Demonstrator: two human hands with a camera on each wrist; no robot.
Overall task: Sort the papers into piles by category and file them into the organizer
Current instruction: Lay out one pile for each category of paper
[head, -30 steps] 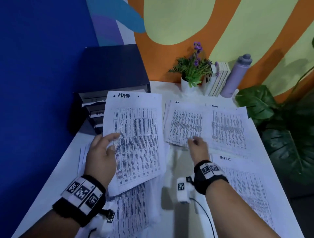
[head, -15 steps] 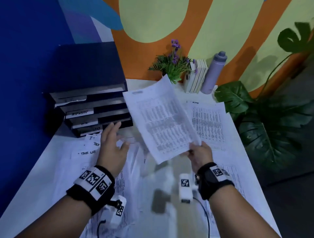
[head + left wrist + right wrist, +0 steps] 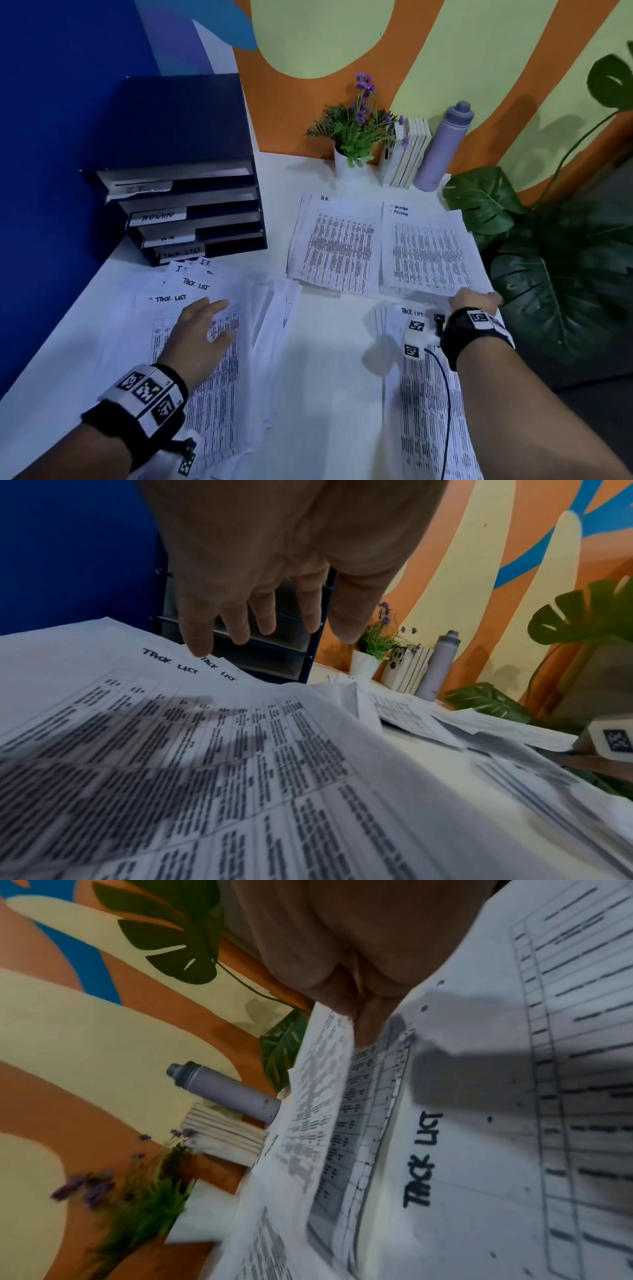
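Left grip [image 3: 202, 339]: fingers straight and spread, hovering just over the near-left loose heap [image 3: 212, 359]; holding nothing.
Near-left loose heap: unsorted, fanned; two sheets headed "TASK LIST", two corners behind marked "I.T."
Right grip [image 3: 474, 301]: at the near edge of the ADMIN pile [image 3: 428, 253]; fingers curled at the sheet edge in the right wrist view, pinch or mere touch cannot be told.
Near-right pile [image 3: 431, 394]: one, headed "TASK LIST", under the right forearm.
Mid counter [image 3: 325, 377]: two sorted piles touching side by side, HR pile [image 3: 337, 246] on the left marked "H.R", ADMIN pile showing two "ADMIN" headings.
Organizer [image 3: 191, 192]: one, dark, far left; four trays labelled "I.T.", "ADMIN", "H.R", "TASK LIST", top to bottom.
Far edge: one potted plant [image 3: 356, 133], one row of books [image 3: 407, 154], one grey bottle [image 3: 442, 147].
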